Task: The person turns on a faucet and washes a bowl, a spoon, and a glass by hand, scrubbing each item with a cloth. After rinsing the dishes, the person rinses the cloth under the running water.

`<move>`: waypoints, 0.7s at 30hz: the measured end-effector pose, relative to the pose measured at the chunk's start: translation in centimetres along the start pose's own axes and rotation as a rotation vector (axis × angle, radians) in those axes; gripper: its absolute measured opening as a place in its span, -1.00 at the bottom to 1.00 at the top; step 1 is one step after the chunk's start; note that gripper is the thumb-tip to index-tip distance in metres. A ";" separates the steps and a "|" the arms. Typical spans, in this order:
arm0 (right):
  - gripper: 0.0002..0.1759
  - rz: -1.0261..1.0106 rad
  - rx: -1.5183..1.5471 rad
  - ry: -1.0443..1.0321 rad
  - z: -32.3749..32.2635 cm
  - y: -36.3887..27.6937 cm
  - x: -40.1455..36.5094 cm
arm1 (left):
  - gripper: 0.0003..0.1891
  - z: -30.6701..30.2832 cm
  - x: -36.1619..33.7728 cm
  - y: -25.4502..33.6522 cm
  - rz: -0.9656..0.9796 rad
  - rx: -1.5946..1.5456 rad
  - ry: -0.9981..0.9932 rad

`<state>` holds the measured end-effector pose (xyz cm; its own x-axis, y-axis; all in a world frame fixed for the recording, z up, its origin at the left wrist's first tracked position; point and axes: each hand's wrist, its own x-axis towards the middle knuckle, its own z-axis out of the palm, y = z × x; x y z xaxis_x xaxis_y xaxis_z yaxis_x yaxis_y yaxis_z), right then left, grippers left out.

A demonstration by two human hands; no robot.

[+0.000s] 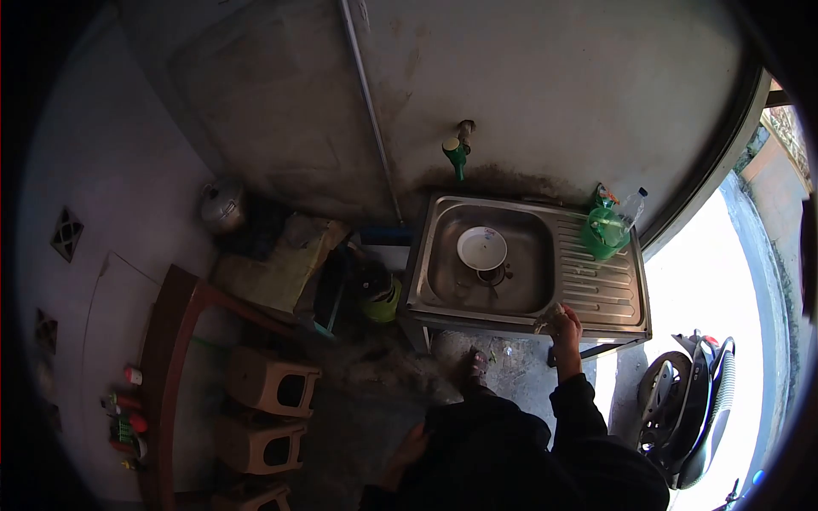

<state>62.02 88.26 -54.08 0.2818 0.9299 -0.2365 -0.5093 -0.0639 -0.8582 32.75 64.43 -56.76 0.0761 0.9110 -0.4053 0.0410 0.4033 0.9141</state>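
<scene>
At the front edge of the steel sink (pixel 492 316), my right hand (pixel 566 332) is closed on a pale, crumpled thing (pixel 550 319) that looks like a scrubber or cloth. A white bowl (pixel 482 248) sits in the basin, with some dark small items beside and below it. Low and to the left of my body, my left hand (pixel 411 446) hangs in shadow, its fingers too dark to make out. A green tap (pixel 457 157) sticks out of the wall above the sink.
A green basket (pixel 606 232) and a clear bottle (pixel 636 207) stand on the drainboard. Brown stools (pixel 271 381) and a reddish-brown table (pixel 181 315) are at left. A motorbike (pixel 700 400) stands at right. A metal pot (pixel 223 207) is in the back left corner.
</scene>
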 end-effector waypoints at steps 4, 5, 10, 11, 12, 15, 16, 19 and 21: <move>-0.69 0.019 -0.035 0.027 -0.6 -0.1 -0.4 | -0.74 0.0 0.6 -1.2 -0.063 -0.084 -0.058; -0.68 0.018 -0.032 0.042 -0.8 0.0 -0.5 | -0.73 0.0 0.7 -1.2 -0.064 -0.054 -0.070; -0.68 0.009 -0.022 0.034 -1.6 0.7 -0.4 | -0.72 0.0 0.9 0.3 -0.032 -0.115 -0.090; -0.68 0.013 -0.004 0.021 -1.9 0.9 -0.3 | -0.71 0.0 0.9 1.0 0.004 -0.038 -0.094; -0.68 0.013 -0.003 0.027 -2.2 1.0 -0.2 | -0.71 0.0 1.0 1.3 0.001 -0.036 -0.099; -0.69 0.039 0.005 0.025 -2.3 1.3 0.1 | -0.71 -0.5 1.1 1.3 0.086 0.002 -0.136; -0.69 0.038 0.013 0.042 -2.2 1.3 0.0 | -0.71 -0.7 1.0 1.0 0.060 0.011 -0.141; -0.70 0.032 0.019 0.076 -1.9 1.0 -0.2 | -0.71 -1.1 0.4 1.4 -0.024 0.022 -0.138; -0.70 0.029 0.018 0.092 -1.7 0.8 -0.2 | -0.71 -1.8 -0.2 2.4 -0.084 0.024 -0.130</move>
<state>62.91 87.44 -55.51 0.3399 0.8906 -0.3023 -0.5324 -0.0829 -0.8425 31.03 65.41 -54.50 0.1992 0.8545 -0.4797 0.0767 0.4744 0.8770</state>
